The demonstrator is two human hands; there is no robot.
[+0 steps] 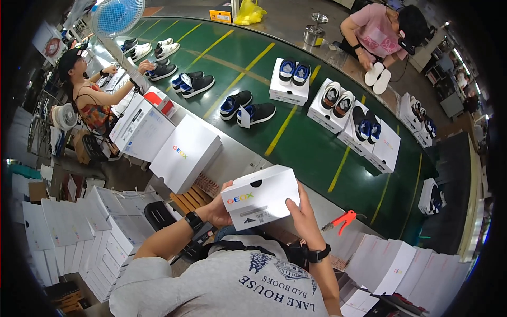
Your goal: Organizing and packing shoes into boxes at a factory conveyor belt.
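A white shoebox (264, 206) with colourful lettering and a printed label is held up in front of my body. My left hand (217, 210) grips its left end, with the fingers partly hidden behind the box. At the other end my right hand (305, 217) clasps it, thumb on the front face and fingers behind. The lid looks closed. Beyond it on the green belt (253, 142) stands a pair of dark sneakers with blue lining (256, 113), a paper tag hanging from one.
Left of me another white shoebox (185, 150) sits on the metal ledge. A red air blow gun (344, 219) lies on the right. Shoes stand on boxes (289, 79) along the belt. Stacked boxes (95, 232) flank me. Co-workers (97, 98) stand at left and across the belt (377, 39).
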